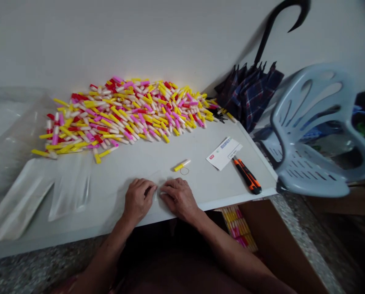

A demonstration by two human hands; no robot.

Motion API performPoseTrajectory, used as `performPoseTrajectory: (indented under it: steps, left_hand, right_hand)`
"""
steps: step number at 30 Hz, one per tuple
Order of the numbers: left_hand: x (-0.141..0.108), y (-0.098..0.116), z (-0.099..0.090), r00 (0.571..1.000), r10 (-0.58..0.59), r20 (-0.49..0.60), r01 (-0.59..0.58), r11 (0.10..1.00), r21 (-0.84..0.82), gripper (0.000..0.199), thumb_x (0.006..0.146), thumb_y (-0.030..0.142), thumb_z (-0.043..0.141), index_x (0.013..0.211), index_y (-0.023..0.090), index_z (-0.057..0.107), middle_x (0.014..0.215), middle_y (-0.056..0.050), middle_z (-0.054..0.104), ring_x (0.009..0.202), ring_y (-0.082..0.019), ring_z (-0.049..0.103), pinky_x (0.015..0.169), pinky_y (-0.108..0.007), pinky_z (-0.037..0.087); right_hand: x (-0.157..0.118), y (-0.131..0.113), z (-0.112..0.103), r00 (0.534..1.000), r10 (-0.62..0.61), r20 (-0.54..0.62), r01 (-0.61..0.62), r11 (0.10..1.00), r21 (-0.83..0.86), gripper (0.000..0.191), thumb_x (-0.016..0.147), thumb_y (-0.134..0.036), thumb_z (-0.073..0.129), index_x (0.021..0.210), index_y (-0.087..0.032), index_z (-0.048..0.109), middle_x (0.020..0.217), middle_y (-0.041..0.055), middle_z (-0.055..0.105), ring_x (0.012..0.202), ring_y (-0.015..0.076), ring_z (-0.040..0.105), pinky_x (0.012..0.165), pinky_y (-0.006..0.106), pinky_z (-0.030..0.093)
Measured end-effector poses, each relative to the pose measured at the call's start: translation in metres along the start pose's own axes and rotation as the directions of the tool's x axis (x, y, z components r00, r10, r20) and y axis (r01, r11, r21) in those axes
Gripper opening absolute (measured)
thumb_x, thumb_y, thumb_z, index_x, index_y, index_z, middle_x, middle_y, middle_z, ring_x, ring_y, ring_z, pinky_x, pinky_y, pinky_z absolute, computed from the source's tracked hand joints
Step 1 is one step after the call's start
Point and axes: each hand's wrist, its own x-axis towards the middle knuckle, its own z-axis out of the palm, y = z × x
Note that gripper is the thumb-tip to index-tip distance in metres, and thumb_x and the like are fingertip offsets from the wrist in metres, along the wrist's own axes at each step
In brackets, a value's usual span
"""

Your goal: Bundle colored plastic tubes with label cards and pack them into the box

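Note:
My left hand (139, 197) and my right hand (180, 197) rest close together at the table's front edge, fingers curled in. Between them lies a thin clear plastic bag (157, 178), faint against the white top, with its sides pinched by my fingertips. Just beyond my right hand is a single small tube (181, 165) with a yellow end and a whitish end. A thin rubber band (184, 174) lies beside it. Farther back spreads a big heap of similar tubes (127, 112) in yellow, pink, red and white.
Flat clear bags (70, 183) lie on the left, near a large plastic sack (14, 139). To the right are a printed card (221, 157) and an orange-black utility knife (246, 176). An umbrella (250, 94) and grey-blue chair (317, 151) stand beyond; a cardboard box (271, 228) sits below.

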Motion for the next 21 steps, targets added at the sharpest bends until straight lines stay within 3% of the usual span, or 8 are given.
performPoseTrajectory:
  steps: [3,6,12,15,18,21]
  left_hand:
    - [-0.005,-0.001,0.002,0.997,0.013,-0.078,-0.022,0.993,-0.117,0.019,0.102,0.031,0.056,0.088,0.023,0.067,0.087,-0.003,0.071,0.088,-0.021,0.062,0.087,-0.038,0.050]
    - [-0.006,-0.002,0.003,0.996,0.025,-0.082,-0.034,0.993,-0.114,0.018,0.102,0.031,0.057,0.089,0.023,0.067,0.087,-0.003,0.072,0.088,-0.022,0.063,0.086,-0.038,0.050]
    - [-0.003,-0.006,0.008,0.995,0.094,-0.029,-0.095,0.995,-0.025,0.020,0.100,0.036,0.058,0.100,0.026,0.076,0.096,-0.003,0.076,0.090,-0.023,0.066,0.087,-0.041,0.051]
    - [-0.003,-0.004,0.009,0.998,0.064,-0.028,-0.065,0.998,-0.016,0.024,0.101,0.036,0.055,0.094,0.027,0.076,0.094,-0.003,0.076,0.089,-0.024,0.065,0.087,-0.042,0.051]
    - [-0.004,0.002,0.008,0.999,0.034,-0.028,-0.033,0.999,0.035,0.024,0.101,0.035,0.053,0.089,0.027,0.073,0.092,-0.003,0.076,0.087,-0.025,0.064,0.084,-0.043,0.050]
    - [-0.006,0.007,0.008,0.998,0.002,-0.063,0.002,0.998,0.060,0.022,0.100,0.033,0.053,0.089,0.027,0.071,0.089,-0.003,0.076,0.086,-0.027,0.064,0.083,-0.044,0.049]
  right_hand:
    - [0.000,0.005,-0.005,0.999,0.028,-0.021,-0.026,0.993,0.118,0.018,0.097,-0.028,0.072,0.114,-0.024,0.076,0.114,0.0072,0.075,0.102,0.0247,0.061,0.092,0.042,0.048]
    - [0.001,0.008,-0.013,0.997,0.068,-0.049,-0.055,0.973,0.225,0.020,0.097,-0.027,0.071,0.117,-0.023,0.074,0.118,0.0083,0.073,0.109,0.0233,0.064,0.097,0.040,0.052]
    - [0.005,0.011,-0.034,0.997,-0.035,0.066,0.021,0.979,0.205,0.017,0.099,-0.026,0.068,0.115,-0.021,0.075,0.118,0.0090,0.073,0.110,0.0223,0.066,0.100,0.039,0.055]
    - [0.001,0.029,-0.060,0.999,0.045,-0.030,-0.037,0.973,0.229,0.022,0.101,-0.030,0.064,0.120,-0.023,0.073,0.125,0.0100,0.071,0.108,0.0208,0.070,0.095,0.036,0.058]
    - [-0.005,0.062,-0.102,0.963,0.175,-0.208,-0.176,0.984,0.014,0.023,0.100,-0.031,0.064,0.119,-0.023,0.074,0.124,0.0124,0.072,0.111,0.0262,0.070,0.098,0.044,0.057]
    - [-0.010,0.098,-0.150,0.950,0.248,-0.188,-0.293,0.918,-0.267,0.036,0.097,-0.026,0.065,0.132,-0.018,0.069,0.133,0.0172,0.069,0.123,0.0324,0.065,0.108,0.052,0.051]
